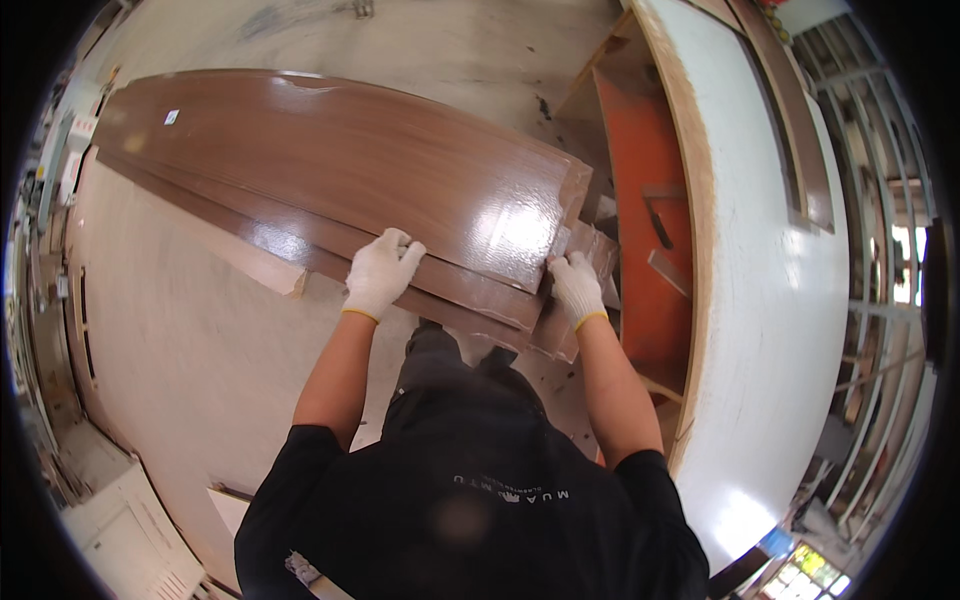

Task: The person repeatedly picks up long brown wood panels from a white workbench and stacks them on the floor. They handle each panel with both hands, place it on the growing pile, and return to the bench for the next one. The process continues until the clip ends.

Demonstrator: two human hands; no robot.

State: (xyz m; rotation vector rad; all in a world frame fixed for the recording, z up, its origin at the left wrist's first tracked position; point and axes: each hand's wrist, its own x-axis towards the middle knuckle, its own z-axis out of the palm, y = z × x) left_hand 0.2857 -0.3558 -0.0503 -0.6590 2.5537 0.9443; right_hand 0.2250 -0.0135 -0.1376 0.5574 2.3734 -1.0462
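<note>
A long brown wood-grain panel (380,160) lies on top of a stack in front of me, shiny as if wrapped in clear film. My left hand (380,274), in a white knitted glove, is closed at its near long edge, thumb toward the right. At the panel's right end, my right hand (577,288), gloved alike, has its fingers closed on the corner. Whether the fingers hold the board itself or only its film, I cannot tell. Further brown panels (460,315) lie beneath, their wrapped ends stepped out toward me and to the right.
To the right stands a workbench with a white top (765,300) and an open orange-backed compartment (645,220). A narrow brown board (790,110) rests on the bench. A pale board (250,262) juts from under the stack at left. Metal racks (880,200) line the far right.
</note>
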